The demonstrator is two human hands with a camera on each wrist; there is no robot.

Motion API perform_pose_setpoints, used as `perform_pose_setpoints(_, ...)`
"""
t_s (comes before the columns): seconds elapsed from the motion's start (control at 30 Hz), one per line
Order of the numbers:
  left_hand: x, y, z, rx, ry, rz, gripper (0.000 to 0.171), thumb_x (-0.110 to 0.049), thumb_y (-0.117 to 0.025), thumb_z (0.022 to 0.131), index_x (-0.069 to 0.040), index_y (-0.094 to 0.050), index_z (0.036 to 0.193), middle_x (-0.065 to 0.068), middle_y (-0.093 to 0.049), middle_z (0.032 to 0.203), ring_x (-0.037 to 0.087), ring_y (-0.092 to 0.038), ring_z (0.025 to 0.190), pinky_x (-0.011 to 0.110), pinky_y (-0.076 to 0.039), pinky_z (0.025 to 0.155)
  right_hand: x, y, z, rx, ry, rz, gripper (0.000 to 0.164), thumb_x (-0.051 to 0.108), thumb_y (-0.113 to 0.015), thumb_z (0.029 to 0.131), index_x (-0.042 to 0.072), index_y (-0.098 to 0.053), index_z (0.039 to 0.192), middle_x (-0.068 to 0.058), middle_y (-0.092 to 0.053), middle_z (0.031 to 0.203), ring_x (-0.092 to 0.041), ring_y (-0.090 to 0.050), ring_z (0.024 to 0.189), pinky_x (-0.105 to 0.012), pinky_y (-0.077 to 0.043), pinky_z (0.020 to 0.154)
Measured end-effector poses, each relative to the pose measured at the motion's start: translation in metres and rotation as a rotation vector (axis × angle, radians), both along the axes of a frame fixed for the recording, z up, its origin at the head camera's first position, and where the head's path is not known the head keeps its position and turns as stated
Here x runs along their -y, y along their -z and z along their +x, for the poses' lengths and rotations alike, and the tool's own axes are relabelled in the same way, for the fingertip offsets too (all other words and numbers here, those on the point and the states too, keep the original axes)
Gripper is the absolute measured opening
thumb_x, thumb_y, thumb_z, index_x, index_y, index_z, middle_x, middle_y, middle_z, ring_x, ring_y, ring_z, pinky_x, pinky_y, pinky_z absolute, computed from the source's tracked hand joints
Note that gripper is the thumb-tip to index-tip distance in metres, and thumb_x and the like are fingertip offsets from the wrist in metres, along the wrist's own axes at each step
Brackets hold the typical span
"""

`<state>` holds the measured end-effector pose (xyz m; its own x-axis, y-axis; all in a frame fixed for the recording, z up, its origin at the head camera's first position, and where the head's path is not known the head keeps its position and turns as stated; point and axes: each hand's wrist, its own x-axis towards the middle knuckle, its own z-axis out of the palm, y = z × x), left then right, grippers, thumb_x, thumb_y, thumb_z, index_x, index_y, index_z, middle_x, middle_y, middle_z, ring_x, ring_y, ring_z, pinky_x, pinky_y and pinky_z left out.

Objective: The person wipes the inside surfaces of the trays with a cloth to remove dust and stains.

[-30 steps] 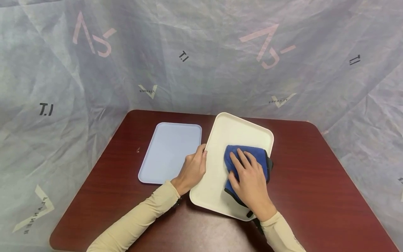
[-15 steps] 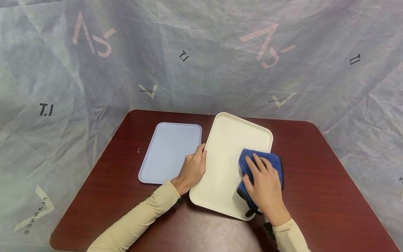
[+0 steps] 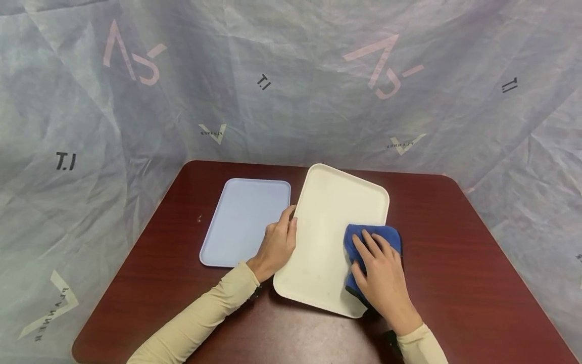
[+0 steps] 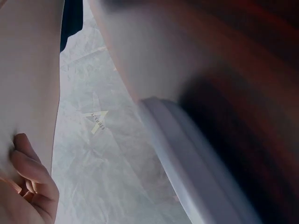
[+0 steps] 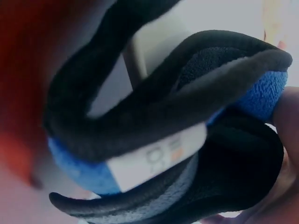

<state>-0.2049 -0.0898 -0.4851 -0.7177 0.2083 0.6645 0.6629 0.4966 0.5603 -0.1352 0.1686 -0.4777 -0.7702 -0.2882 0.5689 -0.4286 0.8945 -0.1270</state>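
Note:
My left hand (image 3: 276, 245) grips the left long edge of a cream-white tray (image 3: 313, 237), which sits askew and tilted. In the left wrist view its curled fingers (image 4: 35, 175) lie against the tray's pale underside (image 4: 30, 84). On the tray's lower right part lies a folded blue cloth (image 3: 352, 247) with black edging, which laps over the right rim. My right hand (image 3: 382, 275) presses down on it, fingers extended and spread. Up close in the right wrist view, the bunched cloth (image 5: 254, 98) shows thick dark trim and a white printed tag (image 5: 159, 158).
A light-blue tray (image 3: 247, 217) lies flat to the left, partly behind my left hand. Both trays are over a dark red-brown table (image 3: 450, 263) with rounded corners. Grey printed sheeting (image 3: 291, 116) hangs behind and at both sides.
The right hand has moved the blue cloth right across the white tray to its right edge, then slightly toward me. The left hand stays on the rim; the tray's far right corner has shifted slightly left.

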Motion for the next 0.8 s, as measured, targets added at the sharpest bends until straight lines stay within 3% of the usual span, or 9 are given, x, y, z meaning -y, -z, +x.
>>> perform_pose_setpoints(0.13,0.001,-0.001,-0.001,-0.01,-0.012,0.005,0.041,-0.02,-0.035,0.11,0.007,-0.048,0.138,0.002,-0.06,0.064,0.003,-0.053,0.051,0.019,-0.047,0.052,0.002,0.003,0.003,-0.004,-0.013,-0.013,0.051,0.016,-0.066,0.087,0.007,-0.061,0.136,-0.021,-0.053,0.143,-0.041,-0.044,0.131,-0.064,-0.037,0.098)
perform_pose_setpoints(0.37,0.001,-0.002,-0.002,-0.023,-0.012,0.02,0.034,-0.019,-0.041,0.109,0.006,-0.06,0.12,-0.003,-0.056,0.064,0.003,-0.048,0.049,0.018,-0.041,0.045,0.005,0.002,0.001,-0.014,-0.027,-0.043,0.05,0.015,-0.065,0.088,0.007,-0.06,0.137,-0.02,-0.052,0.143,-0.041,-0.043,0.131,-0.063,-0.034,0.1)
perform_pose_setpoints(0.8,-0.003,0.001,0.0,0.007,-0.004,0.054,0.03,-0.017,-0.038,0.109,0.005,-0.059,0.11,-0.006,-0.048,0.061,0.002,-0.04,0.046,0.02,-0.037,0.041,0.035,-0.007,-0.01,-0.046,-0.085,-0.032,0.049,0.019,-0.062,0.092,0.008,-0.058,0.14,-0.019,-0.051,0.145,-0.041,-0.042,0.132,-0.064,-0.037,0.098)
